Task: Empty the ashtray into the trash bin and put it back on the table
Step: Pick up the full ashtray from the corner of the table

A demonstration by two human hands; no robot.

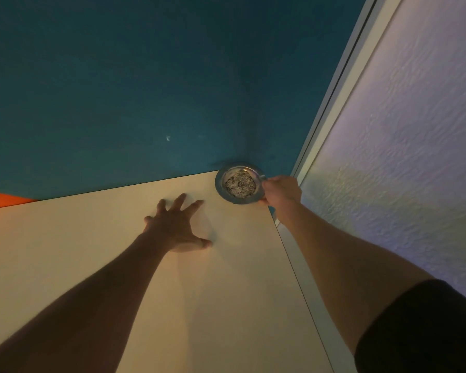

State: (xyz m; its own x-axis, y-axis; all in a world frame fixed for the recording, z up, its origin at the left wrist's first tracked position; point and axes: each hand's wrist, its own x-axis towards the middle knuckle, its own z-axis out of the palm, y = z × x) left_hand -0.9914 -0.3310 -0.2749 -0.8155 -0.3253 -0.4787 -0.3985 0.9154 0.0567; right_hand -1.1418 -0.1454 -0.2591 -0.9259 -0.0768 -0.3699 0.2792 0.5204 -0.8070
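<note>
One ashtray (238, 183) beside teal wall (119, 90)

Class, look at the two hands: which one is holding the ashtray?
The right hand: its fingers grip the metal ashtray by its rim at the table corner. The left hand lies spread on the tabletop, empty.

Two bare arms were in view, both uncovered from wrist to well past the elbow. Left hand (176, 226) was bare: no ring, no watch, no glove, nothing at the wrist as far as the dim light let me tell. Right hand (280, 191) was bare too, wrist plain. Only clothing seen was on the right upper arm: a short black sleeve (425, 329), plain fabric, no print or logo visible, hem cut straight across the arm approx. above the elbow. Left arm showed no sleeve within the frame. Nails etc. too small and dark to make out.
</note>
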